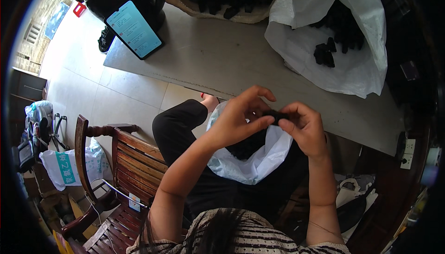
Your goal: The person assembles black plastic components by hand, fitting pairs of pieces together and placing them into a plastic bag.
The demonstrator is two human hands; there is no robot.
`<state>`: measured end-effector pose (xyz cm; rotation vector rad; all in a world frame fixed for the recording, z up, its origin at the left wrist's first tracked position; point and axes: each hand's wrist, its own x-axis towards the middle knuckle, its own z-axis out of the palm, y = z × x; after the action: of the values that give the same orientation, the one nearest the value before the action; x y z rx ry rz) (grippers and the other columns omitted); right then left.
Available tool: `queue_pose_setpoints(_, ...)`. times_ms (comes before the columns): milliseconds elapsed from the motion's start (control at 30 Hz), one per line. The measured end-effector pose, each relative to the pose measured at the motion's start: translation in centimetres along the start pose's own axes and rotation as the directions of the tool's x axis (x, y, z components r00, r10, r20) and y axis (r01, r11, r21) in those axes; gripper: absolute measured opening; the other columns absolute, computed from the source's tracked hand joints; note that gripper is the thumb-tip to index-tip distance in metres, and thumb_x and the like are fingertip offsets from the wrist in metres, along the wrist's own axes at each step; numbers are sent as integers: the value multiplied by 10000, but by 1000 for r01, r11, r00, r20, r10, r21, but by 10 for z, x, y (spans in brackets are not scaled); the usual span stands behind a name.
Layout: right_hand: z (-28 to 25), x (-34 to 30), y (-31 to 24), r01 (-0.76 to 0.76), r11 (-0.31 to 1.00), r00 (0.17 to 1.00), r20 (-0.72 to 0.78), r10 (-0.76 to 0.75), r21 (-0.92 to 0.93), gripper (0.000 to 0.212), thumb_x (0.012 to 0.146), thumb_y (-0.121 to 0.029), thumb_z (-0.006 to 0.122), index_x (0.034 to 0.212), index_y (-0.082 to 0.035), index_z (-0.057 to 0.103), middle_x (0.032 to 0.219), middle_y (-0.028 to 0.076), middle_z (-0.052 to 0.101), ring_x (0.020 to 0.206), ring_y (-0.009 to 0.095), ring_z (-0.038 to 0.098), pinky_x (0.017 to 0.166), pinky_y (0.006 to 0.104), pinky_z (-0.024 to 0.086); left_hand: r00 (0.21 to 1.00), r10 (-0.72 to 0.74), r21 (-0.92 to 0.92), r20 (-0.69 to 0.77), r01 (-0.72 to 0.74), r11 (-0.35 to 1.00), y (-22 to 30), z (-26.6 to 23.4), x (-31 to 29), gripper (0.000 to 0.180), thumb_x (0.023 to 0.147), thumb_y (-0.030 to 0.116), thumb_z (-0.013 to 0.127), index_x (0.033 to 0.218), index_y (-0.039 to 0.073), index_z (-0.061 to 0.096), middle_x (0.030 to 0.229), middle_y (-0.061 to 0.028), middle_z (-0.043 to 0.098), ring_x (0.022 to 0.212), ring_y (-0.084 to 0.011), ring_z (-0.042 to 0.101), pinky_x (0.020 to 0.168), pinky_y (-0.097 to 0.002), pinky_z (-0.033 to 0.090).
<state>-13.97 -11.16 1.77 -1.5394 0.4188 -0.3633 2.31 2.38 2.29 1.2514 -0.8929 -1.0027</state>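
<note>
Fingertips point(268, 121) of the left hand point(238, 119) and right hand point(306, 129) are pinching one small black piece point(276, 116).
In the head view, both hands are clamping the piece from opposite sides, above the white bag point(252, 174) on the lap, where dark contents point(244, 149) are showing. For neat handling, one hand should probably be steadying while the other is working, both keeping low so loose bits would be landing inside.

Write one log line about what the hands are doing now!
left hand: touching small black lump; right hand: pinching same lump; black-trousered lap: open white plastic bag; grey table: white plastic sack, black chunks inside
</note>
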Motion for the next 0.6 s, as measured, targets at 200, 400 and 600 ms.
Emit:
queue_pose_setpoints(200,-9,-12,-11,113,888,973,230,-8,-445,329,772,-128,741,1048,15,633,963,100,644,747,182,628,697,280,511,873,477,736,-101,-257,626,-8,-57,94,397,794,154,694,1163,44,596,1122,-124,631,1072,-266,592,949,-362,439)
queue_pose_setpoints(400,-14,-15,-19,79,866,996,82,-45,-494,296,782,-120,723,1037,10,648,948,121,645,817,208,639,727,299,507,714,560,893,-421,218,393,-11,-77,243,624,726,456,697,1288,240,534,1440,-134,360,1278,-425,350,997,-639,300)
queue_pose_setpoints(600,-47,-1,-25,83,726,975,-96,-202,-683,174,802,-92,677,949,0,664,943,145,638,877,297,632,769,345,495,789,470,916,-395,299,268,-20,-87,259,682,684,573,675,1307,352,509,1511,-96,233,1287,-439,330,974,-710,254)
